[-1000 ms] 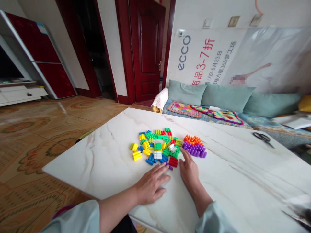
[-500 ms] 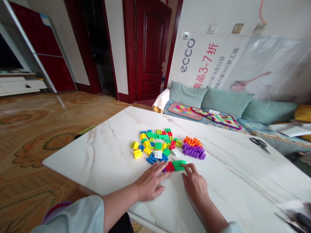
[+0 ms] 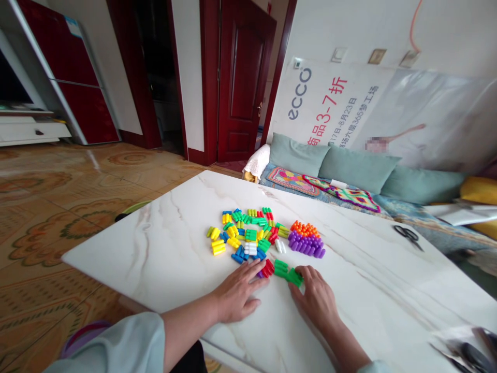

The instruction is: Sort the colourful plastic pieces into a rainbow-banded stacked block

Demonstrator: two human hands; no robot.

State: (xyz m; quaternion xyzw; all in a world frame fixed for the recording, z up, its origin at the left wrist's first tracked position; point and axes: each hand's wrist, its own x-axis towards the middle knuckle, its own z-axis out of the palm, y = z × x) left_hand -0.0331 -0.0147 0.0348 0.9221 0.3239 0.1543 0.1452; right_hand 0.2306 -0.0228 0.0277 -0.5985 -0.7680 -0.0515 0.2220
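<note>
On the white marble-patterned table (image 3: pixel 171 259), my left hand (image 3: pixel 236 292) lies nearly flat with its fingers apart. Its fingertips rest beside and partly over a cluster of red bullet-shaped plastic building blocks (image 3: pixel 267 268), and a little purple shows under them. To the right, my right hand (image 3: pixel 316 292) has thumb and forefinger around a group of green building blocks (image 3: pixel 294 276), which sits at an angle. More green building blocks (image 3: pixel 280 267) touch its left end. Between the red and the green pieces there is a narrow gap.
Behind my hands spreads a pile of yellow, blue, green, red and white blocks (image 3: pixel 250 235). Beside it sit stacked orange pieces (image 3: pixel 305 228) and purple pieces (image 3: pixel 306 244). Black scissors (image 3: pixel 407 234) lie at the right edge; a sofa (image 3: pixel 341 194) stands beyond.
The right part of the green blocks has turned and shifted towards me with my right hand. A gap has opened between red and green. My left hand has hardly moved.
</note>
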